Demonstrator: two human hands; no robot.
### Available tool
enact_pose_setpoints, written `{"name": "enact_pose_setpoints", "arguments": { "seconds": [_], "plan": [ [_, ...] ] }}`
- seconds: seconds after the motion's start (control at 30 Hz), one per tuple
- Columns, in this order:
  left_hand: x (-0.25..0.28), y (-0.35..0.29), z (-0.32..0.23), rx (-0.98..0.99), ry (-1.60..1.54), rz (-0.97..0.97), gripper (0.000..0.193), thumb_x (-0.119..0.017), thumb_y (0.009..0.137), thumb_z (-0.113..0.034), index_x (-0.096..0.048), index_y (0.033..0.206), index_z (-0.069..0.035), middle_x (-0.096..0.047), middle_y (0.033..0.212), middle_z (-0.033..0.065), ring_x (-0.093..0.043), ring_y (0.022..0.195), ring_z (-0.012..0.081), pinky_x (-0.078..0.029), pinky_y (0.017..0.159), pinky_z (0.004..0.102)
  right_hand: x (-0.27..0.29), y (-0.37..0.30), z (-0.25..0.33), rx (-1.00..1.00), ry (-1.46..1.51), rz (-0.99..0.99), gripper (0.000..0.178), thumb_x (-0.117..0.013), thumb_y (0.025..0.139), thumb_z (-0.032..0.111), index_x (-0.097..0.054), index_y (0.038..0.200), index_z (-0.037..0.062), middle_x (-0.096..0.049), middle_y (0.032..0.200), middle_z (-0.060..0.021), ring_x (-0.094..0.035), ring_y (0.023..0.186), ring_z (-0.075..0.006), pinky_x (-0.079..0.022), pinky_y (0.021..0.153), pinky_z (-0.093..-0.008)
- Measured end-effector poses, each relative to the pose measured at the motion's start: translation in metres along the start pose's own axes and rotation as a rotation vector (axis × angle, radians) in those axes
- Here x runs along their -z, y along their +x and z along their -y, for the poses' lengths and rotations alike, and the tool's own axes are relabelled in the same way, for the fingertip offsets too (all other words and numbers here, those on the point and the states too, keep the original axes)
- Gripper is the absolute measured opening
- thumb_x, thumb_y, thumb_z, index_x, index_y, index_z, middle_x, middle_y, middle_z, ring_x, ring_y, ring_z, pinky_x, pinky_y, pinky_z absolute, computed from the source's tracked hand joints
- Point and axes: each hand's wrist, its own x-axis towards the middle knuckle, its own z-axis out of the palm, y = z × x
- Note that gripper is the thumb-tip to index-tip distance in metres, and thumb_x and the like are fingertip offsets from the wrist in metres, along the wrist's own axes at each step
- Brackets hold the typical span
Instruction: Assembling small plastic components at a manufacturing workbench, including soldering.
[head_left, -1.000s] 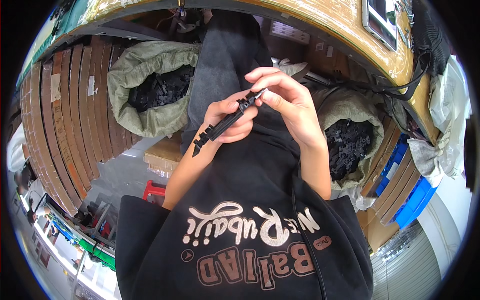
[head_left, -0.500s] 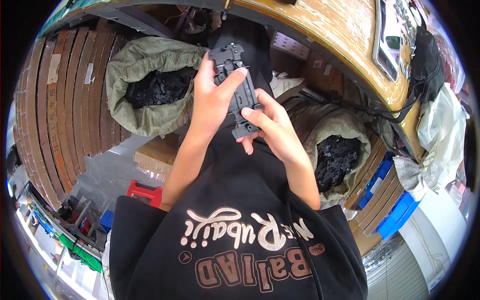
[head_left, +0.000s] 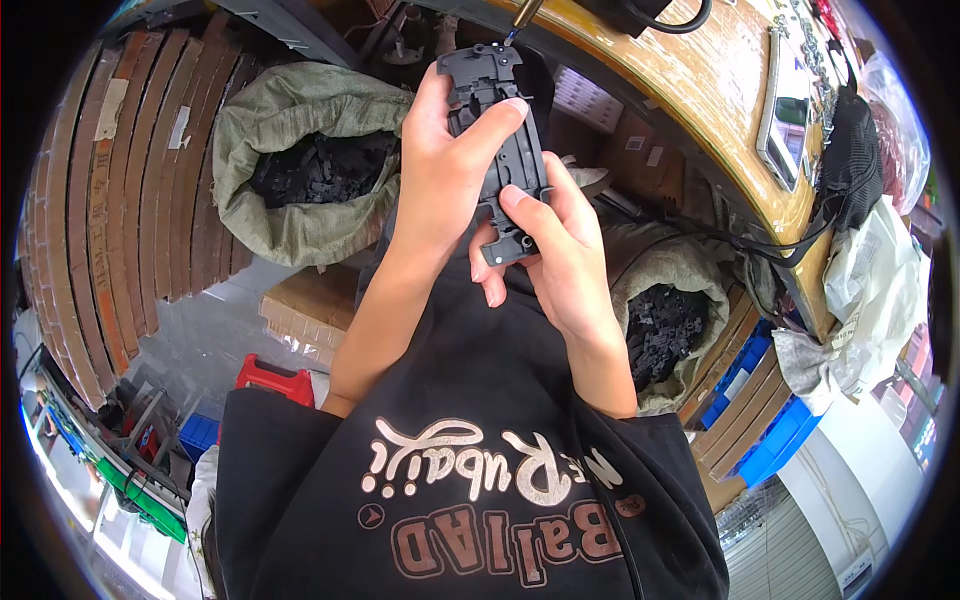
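Observation:
A long black moulded plastic part (head_left: 517, 160), with ribs and small holes, is held out in front of my chest, its far end tipped slightly left. My left hand (head_left: 447, 165) closes on its upper half from the left, thumb across the face. Lower down on the right, my right hand (head_left: 562, 235) grips it, thumb on top and fingers partly hidden beneath. Just at the part's far end is the thin tip of a brass-coloured rod tool (head_left: 524, 14); I cannot tell whether they touch.
Sacks of small black plastic pieces stand at left (head_left: 290, 225) and right (head_left: 640, 285). A wooden workbench (head_left: 700, 80) curves along the far right, carrying a framed device (head_left: 787, 110). Stacked brown boards (head_left: 150, 190) line the left. A red plastic object (head_left: 272, 378) is beside my left elbow.
Both hands have moved the black plastic part up and to the right, bringing its far end to the rod tool's tip. My grip looks much the same.

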Motion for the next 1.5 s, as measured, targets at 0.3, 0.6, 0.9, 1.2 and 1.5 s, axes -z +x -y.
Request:
{"name": "enact_pose_setpoints", "arguments": {
  "seconds": [0.3, 0.6, 0.9, 1.2, 1.5],
  "plan": [
    [0.0, 0.005, -0.004, -0.047, 0.047, 0.029, 0.019, -0.058, 0.072, -0.006, -0.05, 0.089, -0.003, -0.054, 0.074, 0.001, -0.049, 0.062, 0.0056, -0.042, 0.055, 0.0202, -0.005, 0.002, 0.003, 0.053, -0.021, -0.015, 0.021, -0.041, 0.086, 0.011, -0.036, 0.101, -0.0027, -0.052, 0.067, -0.0139, -0.054, 0.047, -0.0199, -0.041, 0.033, -0.0249],
    [0.0, 0.007, 0.002, -0.064, 0.027, 0.011, 0.019, -0.058, 0.072, -0.006, -0.049, 0.089, -0.003, -0.053, 0.073, 0.0008, -0.05, 0.062, 0.0059, -0.042, 0.055, 0.0202, -0.001, 0.006, -0.002, 0.02, -0.003, -0.019, 0.021, -0.04, 0.086, 0.011, -0.036, 0.101, -0.0025, -0.052, 0.067, -0.0142, -0.054, 0.046, -0.0196, -0.041, 0.032, -0.0247],
    [-0.001, 0.009, 0.001, 0.022, -0.016, -0.008, 0.017, -0.057, 0.072, -0.005, -0.049, 0.087, -0.003, -0.053, 0.071, 0.0008, -0.05, 0.059, 0.0059, -0.042, 0.051, 0.0203, -0.002, 0.008, -0.001, 0.029, 0.009, -0.033, 0.021, -0.04, 0.085, 0.011, -0.038, 0.1, -0.0031, -0.051, 0.07, -0.0138, -0.054, 0.047, -0.0194, -0.041, 0.032, -0.0249],
    [-0.003, 0.011, -0.007, 0.01, -0.04, 0.018, 0.015, -0.057, 0.073, -0.005, -0.049, 0.085, -0.004, -0.052, 0.071, 0.0006, -0.049, 0.059, 0.0055, -0.041, 0.051, 0.0199, -0.007, 0.009, 0.005, 0.064, 0.03, -0.025, 0.019, -0.042, 0.085, 0.01, -0.038, 0.097, -0.0033, -0.051, 0.072, -0.0139, -0.054, 0.047, -0.0195, -0.041, 0.03, -0.0242],
    [-0.005, 0.008, -0.01, 0.029, -0.009, 0.002, 0.016, -0.056, 0.073, -0.006, -0.049, 0.088, -0.004, -0.052, 0.073, 0.0011, -0.049, 0.06, 0.0064, -0.042, 0.051, 0.0208, -0.007, 0.007, 0.005, 0.082, 0.011, -0.002, 0.018, -0.042, 0.085, 0.011, -0.038, 0.097, -0.0018, -0.052, 0.066, -0.0124, -0.054, 0.046, -0.0183, -0.042, 0.032, -0.0238]
  ]
}}
